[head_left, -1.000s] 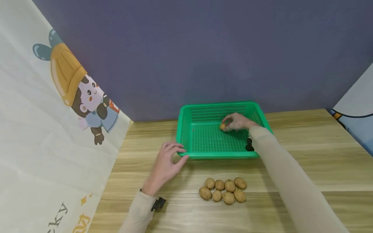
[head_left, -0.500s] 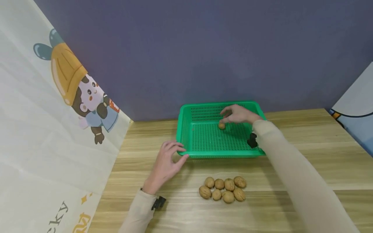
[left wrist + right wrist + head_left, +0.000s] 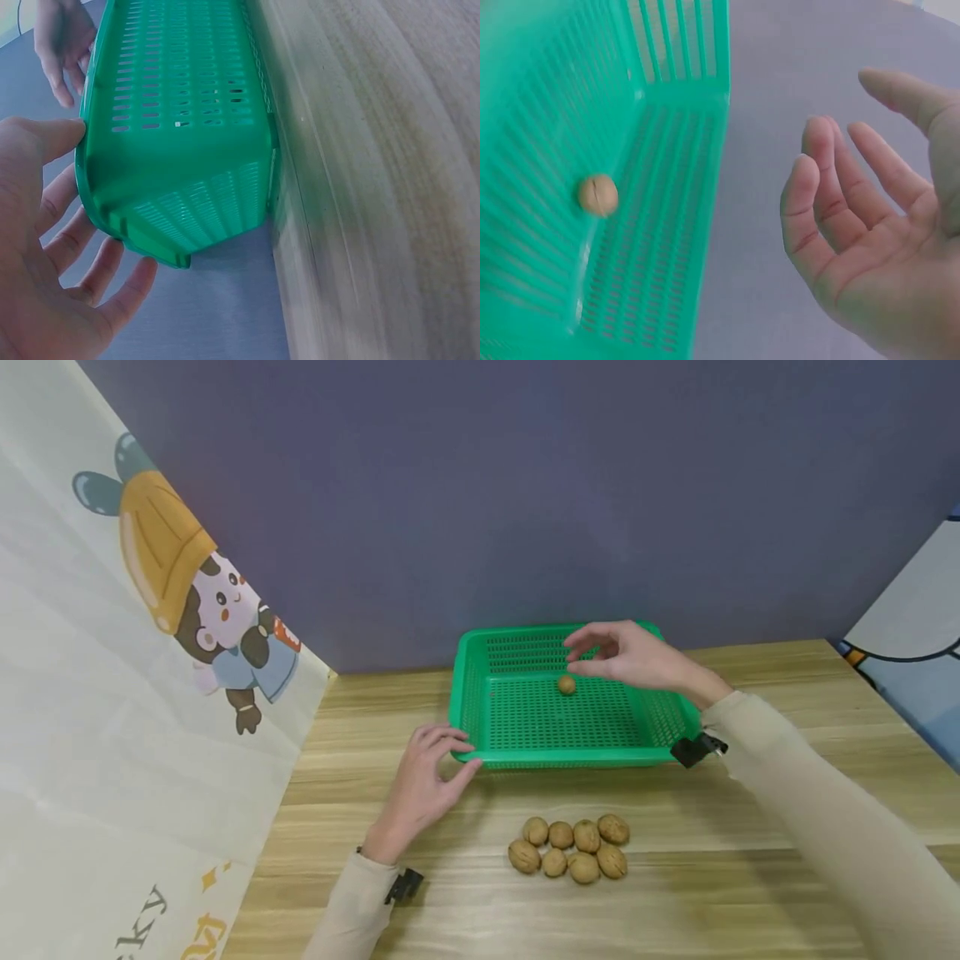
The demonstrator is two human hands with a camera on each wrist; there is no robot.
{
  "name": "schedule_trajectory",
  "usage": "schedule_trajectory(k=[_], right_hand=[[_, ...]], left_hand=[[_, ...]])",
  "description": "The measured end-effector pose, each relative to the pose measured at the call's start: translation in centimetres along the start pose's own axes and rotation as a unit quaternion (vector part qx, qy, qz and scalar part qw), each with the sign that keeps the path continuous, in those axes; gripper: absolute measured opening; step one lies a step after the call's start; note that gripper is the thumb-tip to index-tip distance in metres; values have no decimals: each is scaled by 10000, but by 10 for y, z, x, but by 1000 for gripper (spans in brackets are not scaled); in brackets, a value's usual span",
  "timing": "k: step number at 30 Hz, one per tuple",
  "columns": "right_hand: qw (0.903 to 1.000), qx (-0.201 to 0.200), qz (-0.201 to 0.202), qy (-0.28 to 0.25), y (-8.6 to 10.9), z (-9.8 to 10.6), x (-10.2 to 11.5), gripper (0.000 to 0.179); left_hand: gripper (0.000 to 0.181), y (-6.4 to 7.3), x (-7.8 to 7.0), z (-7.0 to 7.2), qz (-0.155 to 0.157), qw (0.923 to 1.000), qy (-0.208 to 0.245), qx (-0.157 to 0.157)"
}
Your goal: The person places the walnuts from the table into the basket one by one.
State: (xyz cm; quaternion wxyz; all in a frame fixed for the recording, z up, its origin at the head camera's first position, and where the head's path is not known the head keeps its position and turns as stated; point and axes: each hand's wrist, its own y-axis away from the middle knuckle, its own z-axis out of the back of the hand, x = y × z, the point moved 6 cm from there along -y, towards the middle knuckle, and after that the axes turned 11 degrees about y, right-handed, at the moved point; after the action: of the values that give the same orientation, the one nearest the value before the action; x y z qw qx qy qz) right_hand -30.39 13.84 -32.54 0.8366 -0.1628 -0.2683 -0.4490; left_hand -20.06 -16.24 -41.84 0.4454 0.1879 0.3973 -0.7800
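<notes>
Left edge of frame: pale sheet (image 3: 67, 718) with printed cartoon figure (image 3: 232, 618). Left of centre: my left grip (image 3: 418, 785), fingers spread, touching lower left corner of green basket (image 3: 562, 755). Basket in centre, on bench (image 3: 450, 914). Lower centre, below basket: eight walnuts (image 3: 561, 836), two rows of four. Single walnut (image 3: 566, 685) on basket floor, near back wall. Right of centre: my right grip (image 3: 633, 656) above basket, fingers apart, loosely bent, clear of single walnut.
</notes>
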Motion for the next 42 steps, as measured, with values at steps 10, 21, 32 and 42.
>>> schedule_trajectory(k=[10, 21, 32, 42], right_hand=[[9971, -77, 724, -237, 63, -52, 12, 29], [9881, -178, 1457, -456, 116, -95, 7, 29], [9928, 148, 1080, -488, 136, -131, -22, 28], [9941, 389, 769, -660, 140, -139, -45, 32]], left_hand=[[21, 3, 2, -3, -34, 10000, -13, 59], [22, 4, 0, -3, -16, 10000, -9, 29], [20, 3, 1, -3, -23, 10000, 6, -15], [20, 1, 3, 0, -225, 9996, 27, -146]])
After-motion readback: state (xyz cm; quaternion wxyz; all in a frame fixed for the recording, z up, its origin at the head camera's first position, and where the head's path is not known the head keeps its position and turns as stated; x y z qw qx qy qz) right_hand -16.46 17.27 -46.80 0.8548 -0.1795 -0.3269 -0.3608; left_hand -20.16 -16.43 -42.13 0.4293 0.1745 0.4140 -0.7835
